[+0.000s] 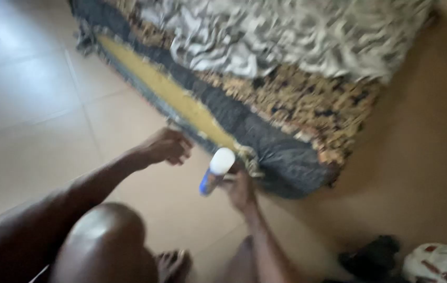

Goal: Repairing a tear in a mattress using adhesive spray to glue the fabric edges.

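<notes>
A pale tiled floor (35, 89) carries everything here. A mattress (286, 152) lies flat on it, running from the upper left toward the middle, its dark cover pulled back along the near edge so a strip of yellow foam (176, 97) shows. A crumpled grey-and-white sheet (297, 36) lies on top of the mattress. At the lower right, on the floor, sit a dark bundle (373, 259) and a white bag (441, 264), both blurred.

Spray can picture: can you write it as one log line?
right hand: holds spray can | left hand: at mattress edge | floor: tiled
</notes>
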